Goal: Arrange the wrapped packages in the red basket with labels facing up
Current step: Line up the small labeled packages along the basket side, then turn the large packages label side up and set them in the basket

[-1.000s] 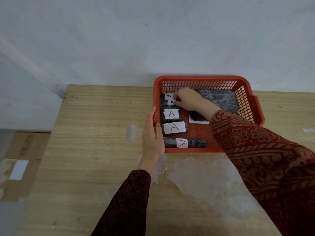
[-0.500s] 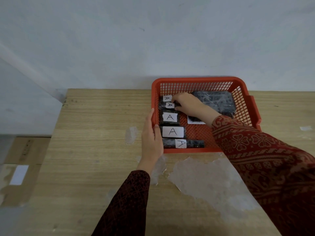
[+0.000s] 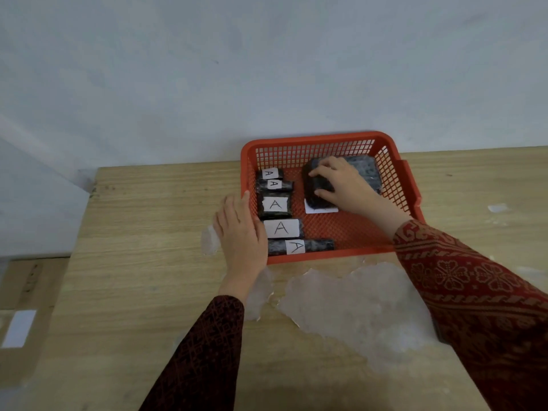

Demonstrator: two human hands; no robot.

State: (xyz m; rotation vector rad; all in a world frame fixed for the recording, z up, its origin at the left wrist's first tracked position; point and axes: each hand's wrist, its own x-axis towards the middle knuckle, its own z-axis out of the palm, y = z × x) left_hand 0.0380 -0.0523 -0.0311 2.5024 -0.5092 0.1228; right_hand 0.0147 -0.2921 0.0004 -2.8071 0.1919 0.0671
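A red mesh basket (image 3: 397, 173) stands on a wooden table against the wall. Down its left side lie several dark wrapped packages (image 3: 274, 206) in a column, each showing a white "A" label. At the back right lies a larger dark package (image 3: 315, 189), no label showing on top, with a white label edge (image 3: 320, 209) sticking out from under its near side. My right hand (image 3: 341, 185) is inside the basket, fingers curled over this large package. My left hand (image 3: 240, 232) rests flat against the basket's left outer wall.
The table (image 3: 148, 232) has pale worn patches (image 3: 350, 304) in front of the basket. A cardboard box with a white label (image 3: 17, 327) sits on the floor to the left. The wall rises right behind the basket.
My right hand moved from the small packages at the basket's back left over to the large package at the right and closed on it. The left hand stayed at the basket's side.
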